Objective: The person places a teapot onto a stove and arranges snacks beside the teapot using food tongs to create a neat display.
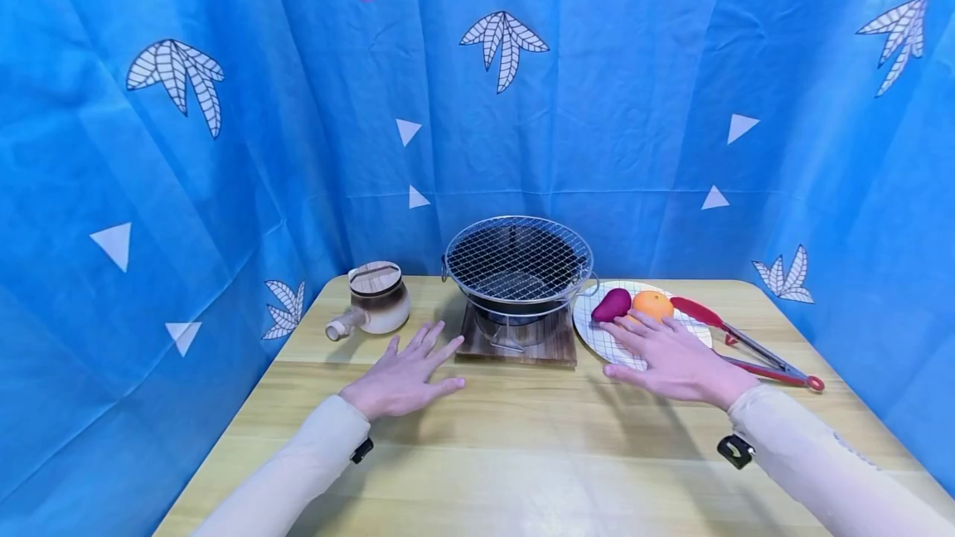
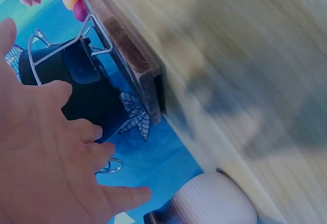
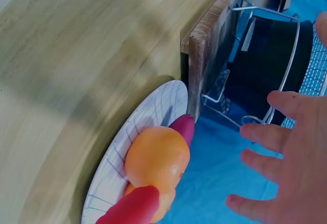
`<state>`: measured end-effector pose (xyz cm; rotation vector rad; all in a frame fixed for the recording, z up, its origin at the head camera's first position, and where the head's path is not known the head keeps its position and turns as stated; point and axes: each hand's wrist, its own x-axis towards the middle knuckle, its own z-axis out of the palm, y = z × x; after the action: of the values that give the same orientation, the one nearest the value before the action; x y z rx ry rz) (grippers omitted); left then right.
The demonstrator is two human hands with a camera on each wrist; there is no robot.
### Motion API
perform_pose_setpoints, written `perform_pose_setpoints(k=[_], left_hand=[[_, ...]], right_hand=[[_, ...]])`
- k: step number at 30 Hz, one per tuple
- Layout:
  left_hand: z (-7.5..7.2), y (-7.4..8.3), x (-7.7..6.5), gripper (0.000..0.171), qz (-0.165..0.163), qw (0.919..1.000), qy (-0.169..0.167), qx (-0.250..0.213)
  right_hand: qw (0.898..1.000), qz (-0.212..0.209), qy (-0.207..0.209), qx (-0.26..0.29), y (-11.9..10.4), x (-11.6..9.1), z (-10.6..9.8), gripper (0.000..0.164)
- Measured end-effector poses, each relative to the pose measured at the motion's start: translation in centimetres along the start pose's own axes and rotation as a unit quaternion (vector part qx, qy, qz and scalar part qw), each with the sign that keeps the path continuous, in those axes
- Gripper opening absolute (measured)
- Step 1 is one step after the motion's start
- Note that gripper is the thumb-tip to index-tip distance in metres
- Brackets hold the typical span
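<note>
My left hand (image 1: pixel 403 375) hovers over the table with its fingers spread, holding nothing. It is nearest to the side-handled teapot (image 1: pixel 388 315) with a wooden lid and to the tabletop grill. My right hand (image 1: pixel 675 355), also spread and holding nothing, hangs over the front of a white checked plate (image 1: pixel 597 338). On that plate lie a purple sweet potato (image 1: pixel 613 305) and an orange (image 1: pixel 653 303), and the right wrist view shows a second orange (image 3: pixel 166 203) partly hidden. Red-tipped tongs (image 1: pixel 768 345) lie with one end on the plate.
Between the hands, at the back, the black grill carries a round wire mesh (image 1: pixel 515 259) on a wire stand. Under it is a dark wooden base (image 1: pixel 555 342). Blue patterned curtains (image 1: pixel 597 106) enclose the light wooden table (image 1: pixel 522 454) at the back and sides.
</note>
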<state>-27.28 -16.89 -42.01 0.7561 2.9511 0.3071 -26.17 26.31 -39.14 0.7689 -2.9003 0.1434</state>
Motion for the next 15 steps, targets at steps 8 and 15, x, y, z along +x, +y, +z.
perform_pose_setpoints(k=[8,15], left_hand=[[0.1,-0.5,0.7,0.075,0.004,0.9978,0.065,0.009],[-0.2,-0.5,0.8,0.077,-0.001,0.9954,0.095,-0.010]], right_hand=[[0.999,0.004,0.055,-0.001,0.4,0.3,0.1,0.067],[0.996,0.028,0.078,0.040,0.5,1.1,0.5,0.051]])
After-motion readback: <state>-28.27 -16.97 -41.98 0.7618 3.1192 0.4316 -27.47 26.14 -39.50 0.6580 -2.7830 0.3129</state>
